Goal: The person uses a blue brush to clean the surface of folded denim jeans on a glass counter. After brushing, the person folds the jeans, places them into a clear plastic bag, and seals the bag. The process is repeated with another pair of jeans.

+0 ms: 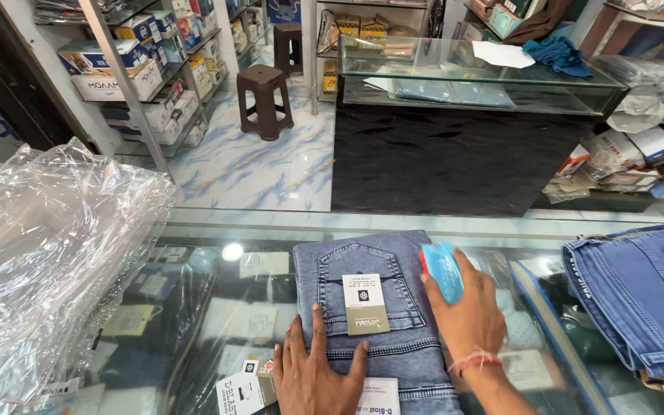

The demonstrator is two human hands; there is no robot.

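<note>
A folded pair of light blue denim jeans (pixel 370 307) with a white paper tag lies on the glass surface (pixel 217 307), directly under both hands. The left hand (pixel 313 373) is pressed flat on its lower left edge, fingers (pixel 317 327) spread apart. A small bright blue block (pixel 443 270) is gripped in the right hand (pixel 463 315), whose fingers are closed around it at the jeans' right edge. Crinkled clear plastic bags (pixel 48 253) are heaped well to the left of the fingers.

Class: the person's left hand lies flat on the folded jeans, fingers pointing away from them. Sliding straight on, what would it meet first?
The left hand points up the folded jeans. It would probably meet the paper tag on the back pocket first, though its fingertips may pass just left of it.
</note>
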